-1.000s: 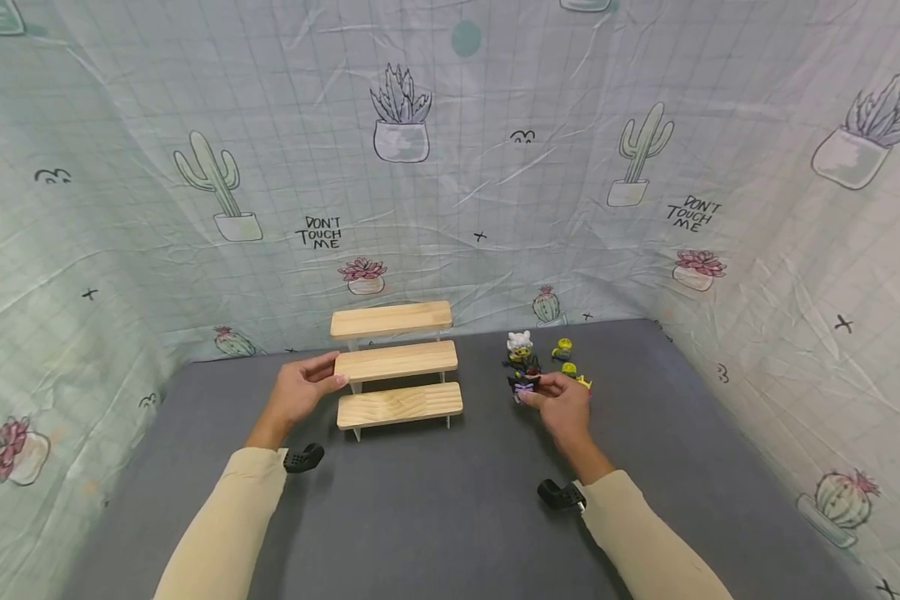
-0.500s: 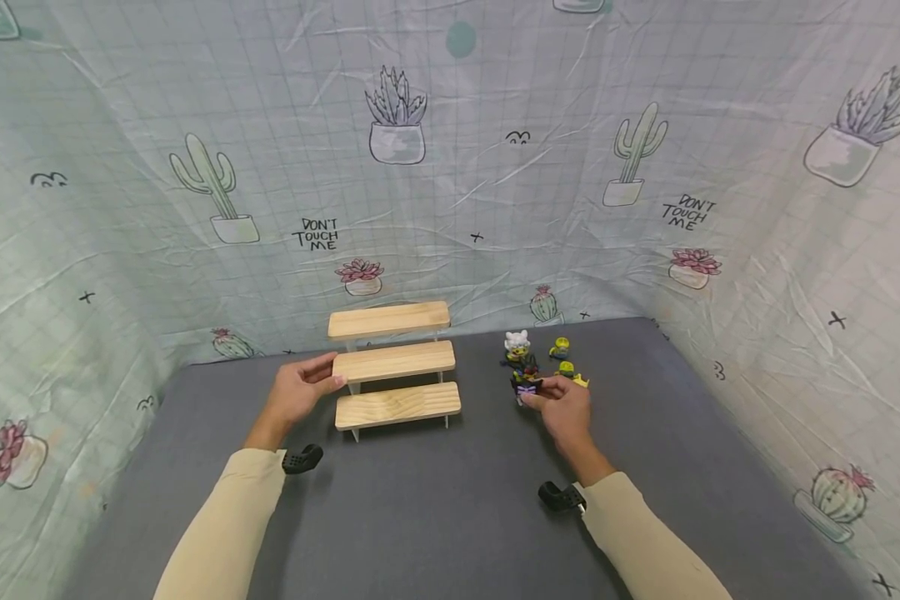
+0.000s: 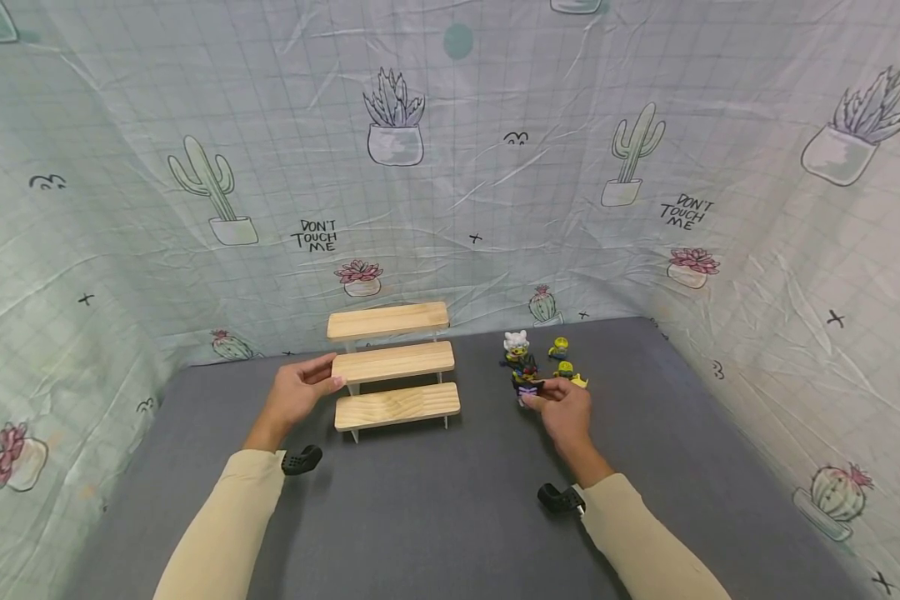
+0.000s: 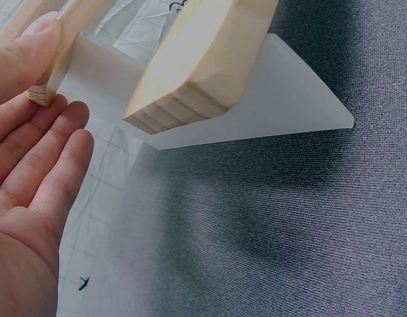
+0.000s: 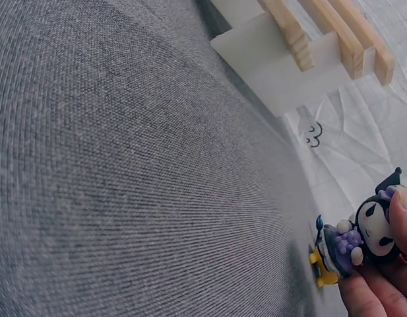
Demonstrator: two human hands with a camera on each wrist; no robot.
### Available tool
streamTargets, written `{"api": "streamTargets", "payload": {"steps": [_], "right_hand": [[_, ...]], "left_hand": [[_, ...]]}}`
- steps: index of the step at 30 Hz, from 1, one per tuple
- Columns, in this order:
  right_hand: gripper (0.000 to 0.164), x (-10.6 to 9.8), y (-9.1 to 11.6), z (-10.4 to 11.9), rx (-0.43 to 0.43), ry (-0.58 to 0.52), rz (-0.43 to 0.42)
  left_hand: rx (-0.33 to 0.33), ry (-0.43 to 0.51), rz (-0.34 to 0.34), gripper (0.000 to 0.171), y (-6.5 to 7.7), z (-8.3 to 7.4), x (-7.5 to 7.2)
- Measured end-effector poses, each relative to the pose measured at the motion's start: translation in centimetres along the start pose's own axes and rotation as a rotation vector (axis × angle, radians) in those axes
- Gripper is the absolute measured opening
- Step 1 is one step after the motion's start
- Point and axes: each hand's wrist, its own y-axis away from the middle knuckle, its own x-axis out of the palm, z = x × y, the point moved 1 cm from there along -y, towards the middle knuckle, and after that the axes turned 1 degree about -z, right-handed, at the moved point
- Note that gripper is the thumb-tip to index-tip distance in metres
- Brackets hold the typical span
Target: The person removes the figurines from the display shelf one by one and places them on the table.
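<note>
My left hand (image 3: 292, 398) holds the left end of the middle board of a three-tier wooden display stand (image 3: 393, 361). In the left wrist view its thumb (image 4: 39, 41) lies on top of that board, fingers underneath, and the lowest board (image 4: 196, 72) juts out in front. To the right of the stand, my right hand (image 3: 566, 417) pinches a small figurine (image 5: 375, 231) by its head. The figurine has a black hood, a white face and a purple body. Other small figurines, one with a white top (image 3: 517, 343), stand just behind it.
Yellow figurines (image 3: 559, 347) sit behind and beside the right hand on the dark grey cloth (image 3: 435, 508). A plant-print curtain (image 3: 480, 192) closes off the back and sides. White panels (image 4: 282, 99) support the boards.
The head view has shifted slightly. The figurine in my right hand has moved and turned very little; my left hand stays on the middle board.
</note>
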Motion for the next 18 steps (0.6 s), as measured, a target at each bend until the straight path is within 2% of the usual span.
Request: {"api": "streamTargets", "payload": {"steps": [9,18], "right_hand": [[0.023,-0.19,-0.15,-0.22,-0.009,-0.017,-0.003],[0.023,-0.36,-0.14,-0.41,0.006,0.028,-0.003]], "left_hand": [[0.000,0.003,0.006,0.065,0.12,-0.07,-0.05],[0.004,-0.006,0.004,0.064,0.11,-0.07,-0.01]]}}
